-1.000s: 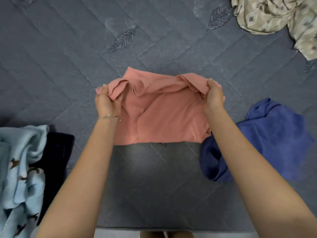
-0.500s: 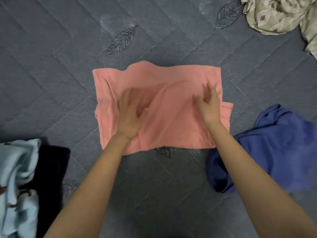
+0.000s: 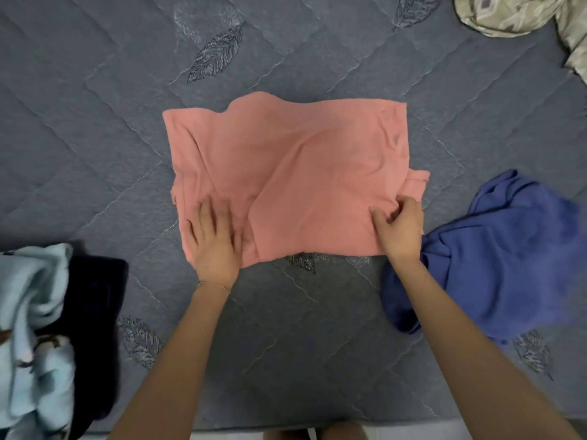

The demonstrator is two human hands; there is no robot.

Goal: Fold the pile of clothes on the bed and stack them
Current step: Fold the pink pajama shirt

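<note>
Far left, at the near edge of the bed (image 3: 95, 154), there's a crumpled light-blue garment (image 3: 35, 328) with little dark prints on it, lying partly over a black garment (image 3: 95, 312) that sits just to its right. Both are a bit blurry, so the prints are hard to make out.

Middle of the grey quilted bed is the pink shirt (image 3: 295, 173), folded into a rough rectangle and lying flat with a diagonal crease running through it. A small flap sticks out on its right side.

The left hand (image 3: 216, 239) is open, palm down, fingers spread, pressing flat on the near-left corner of the pink shirt. There's a thin bracelet (image 3: 212, 284) on that wrist.

The right hand (image 3: 398, 228) is on the near-right corner, fingers curled and pinching a bit of the pink fabric near that edge.

Just right of that, a bunched blue garment (image 3: 495, 255) lies touching or nearly touching the pink shirt's right corner, with the right forearm crossing over its left edge.

Far top right, well apart from everything else, a beige patterned cloth (image 3: 521, 14) lies rumpled and runs out of frame.
</note>
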